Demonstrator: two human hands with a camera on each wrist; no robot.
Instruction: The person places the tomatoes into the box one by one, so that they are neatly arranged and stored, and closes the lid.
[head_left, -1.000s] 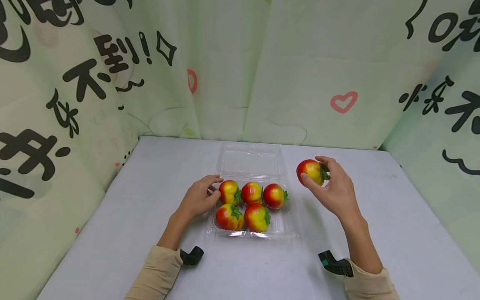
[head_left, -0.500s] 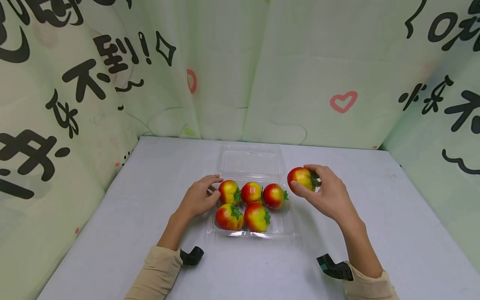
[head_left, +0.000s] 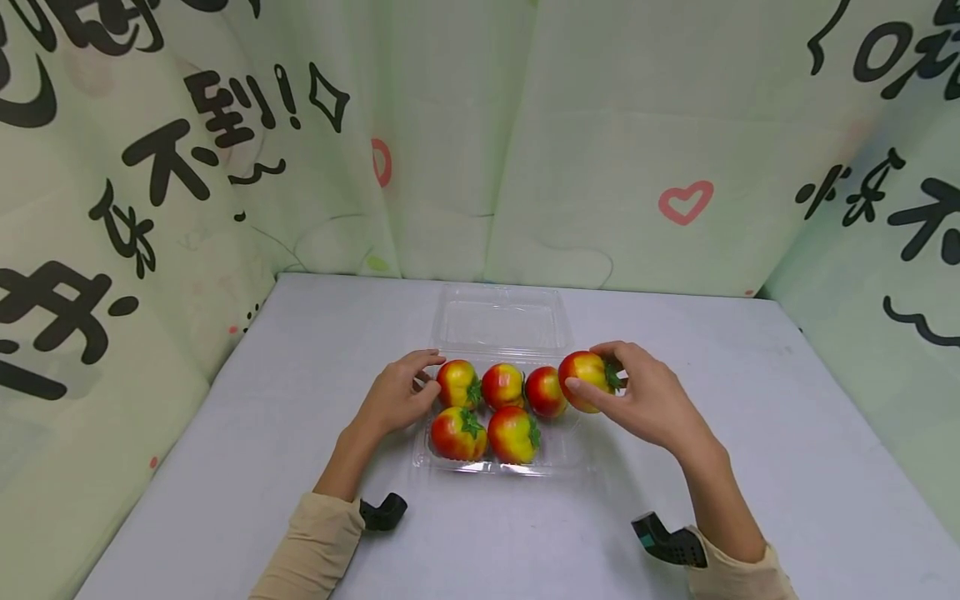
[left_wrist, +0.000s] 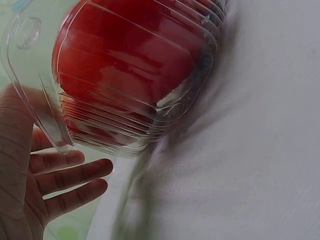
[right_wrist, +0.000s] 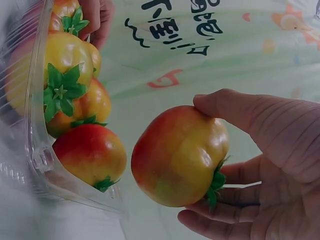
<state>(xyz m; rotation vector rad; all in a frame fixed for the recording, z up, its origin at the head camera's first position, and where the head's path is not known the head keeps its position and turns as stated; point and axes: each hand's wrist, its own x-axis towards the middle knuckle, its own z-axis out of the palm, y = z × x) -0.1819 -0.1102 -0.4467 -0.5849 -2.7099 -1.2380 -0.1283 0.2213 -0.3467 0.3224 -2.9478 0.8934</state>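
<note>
My right hand holds a red-and-yellow tomato-like fruit with green leaves between thumb and fingers, over the right side of a clear plastic container. In the right wrist view this fruit stands apart from those in the container, thumb on top, some fingers behind the leaves. Several similar fruits sit in two rows inside. My left hand rests at the container's left edge. In the left wrist view its thumb shows through the plastic rim, and its straight, spread fingers lie beside the wall.
The container's clear lid lies folded back behind it on the white table. A pale green printed curtain rises around the table's back and sides. Dark wrist-worn devices sit below both hands.
The right hand has moved left and down with its fruit, from beside the container to over its right side. The left hand and the container have not moved.
</note>
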